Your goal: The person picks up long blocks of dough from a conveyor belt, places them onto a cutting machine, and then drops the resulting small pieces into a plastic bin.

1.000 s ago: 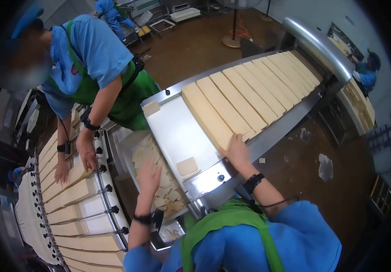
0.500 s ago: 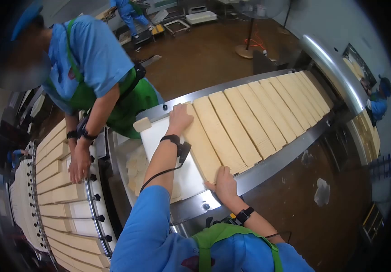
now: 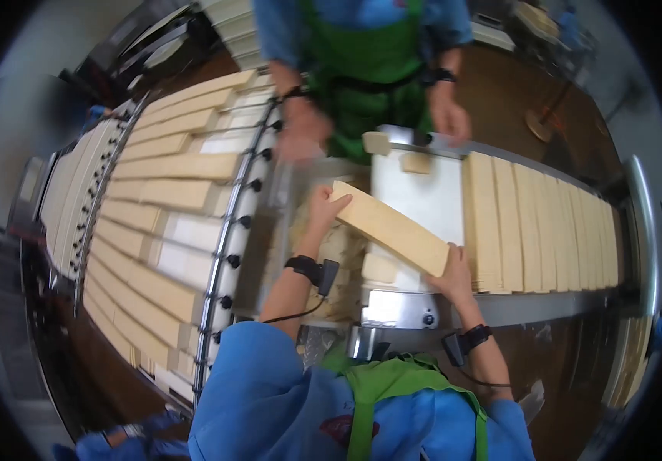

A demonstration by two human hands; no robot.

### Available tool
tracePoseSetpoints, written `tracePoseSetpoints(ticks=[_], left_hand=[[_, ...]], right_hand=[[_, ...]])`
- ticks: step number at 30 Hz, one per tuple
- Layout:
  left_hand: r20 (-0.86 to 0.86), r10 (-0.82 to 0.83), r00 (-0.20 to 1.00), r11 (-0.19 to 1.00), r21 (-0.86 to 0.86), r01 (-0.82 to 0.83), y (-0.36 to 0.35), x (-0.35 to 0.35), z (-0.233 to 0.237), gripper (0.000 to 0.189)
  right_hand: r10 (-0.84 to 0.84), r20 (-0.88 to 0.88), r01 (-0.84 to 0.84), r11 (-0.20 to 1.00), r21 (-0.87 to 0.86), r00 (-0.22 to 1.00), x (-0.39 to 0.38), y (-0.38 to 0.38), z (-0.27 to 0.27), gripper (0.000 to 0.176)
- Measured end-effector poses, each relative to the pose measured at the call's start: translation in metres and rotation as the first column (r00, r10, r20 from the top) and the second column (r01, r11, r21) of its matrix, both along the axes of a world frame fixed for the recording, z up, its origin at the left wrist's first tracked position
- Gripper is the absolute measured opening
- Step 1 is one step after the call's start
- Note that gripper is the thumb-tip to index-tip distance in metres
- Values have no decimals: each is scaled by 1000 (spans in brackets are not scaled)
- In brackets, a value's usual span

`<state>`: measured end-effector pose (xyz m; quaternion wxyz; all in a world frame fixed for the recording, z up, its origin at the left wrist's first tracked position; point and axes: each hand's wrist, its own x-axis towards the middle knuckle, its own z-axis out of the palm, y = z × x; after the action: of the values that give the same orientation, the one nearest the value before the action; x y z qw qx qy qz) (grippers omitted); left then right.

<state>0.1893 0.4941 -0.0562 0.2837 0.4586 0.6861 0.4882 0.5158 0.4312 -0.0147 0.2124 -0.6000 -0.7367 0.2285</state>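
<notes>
A long, flat, pale-yellow slab is held slantwise over the white belt, its kind not clear to me. My left hand is closed round its upper left end, and my right hand grips the lower right end. Beneath the slab, a small pale piece lies at the belt's near edge. Two more, a short piece and an end piece, are at the far side. To the right, a row of similar slabs lies side by side.
On the left, a wide conveyor carries staggered slabs, with a metal rail and black knobs along its edge. A bin of pale scraps sits between the conveyors. Across from me stands a co-worker in a green apron, their hands near both conveyors.
Both my hands have lifted the nearest slab off the row and carried it left, turning it. My view has swung left. The co-worker's hands have moved apart.
</notes>
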Motion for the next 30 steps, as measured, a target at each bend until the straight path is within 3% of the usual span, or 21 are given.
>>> tracePoseSetpoints(ticks=[1,2,4,6,8,10,13,17,19,22,25,26,28,29,30], left_hand=[[161,93,983,989,96,-109,-17,-10,5,43],[61,215,975,962,156,-222,-35,-25,11,39],[-121,452,884,869,281,-406,-87,-40,70,29],[29,513,858,778,406,-479,-129,-86,94,19],[42,627,778,674,472,-568,-161,-147,103,22],[-24,660,751,689,417,-593,-197,-207,109,31],[-119,634,764,767,225,-601,-242,-296,87,33],[-502,480,719,820,-34,-572,-263,-358,73,41],[-602,348,719,797,-215,-565,-261,-378,71,45],[-822,36,569,821,-301,-486,-261,-401,74,45],[-911,-19,412,837,-240,-492,-268,-385,107,40],[-921,75,383,857,-137,-497,-268,-384,105,37],[-911,252,325,866,62,-496,-268,-379,102,33],[-873,279,399,888,77,-454,-264,-371,100,30],[-829,298,473,907,92,-410,-256,-355,100,28]], right_hand=[[47,10,-48,995,89,999,-12,2,3,76],[82,9,-83,984,157,997,-29,2,6,77],[144,10,-141,951,274,990,-65,-11,26,80],[271,-77,-249,943,221,959,-110,-25,55,84],[395,-215,-375,918,127,893,-155,-42,72,90],[444,-410,-434,892,123,797,-199,-60,76,79],[392,-542,-485,874,-32,743,-258,-93,80,63],[474,-598,-510,851,123,647,-322,-121,86,45],[480,-577,-515,849,117,661,-343,-126,92,44],[481,-535,-527,846,77,694,-357,-125,98,46],[482,-510,-539,841,41,713,-365,-125,103,49],[478,-508,-539,842,30,717,-369,-126,104,50],[516,-521,-504,845,180,680,-385,-124,78,51],[534,-526,-477,842,253,662,-393,-122,63,51],[516,-556,-503,842,192,652,-398,-121,55,50]])
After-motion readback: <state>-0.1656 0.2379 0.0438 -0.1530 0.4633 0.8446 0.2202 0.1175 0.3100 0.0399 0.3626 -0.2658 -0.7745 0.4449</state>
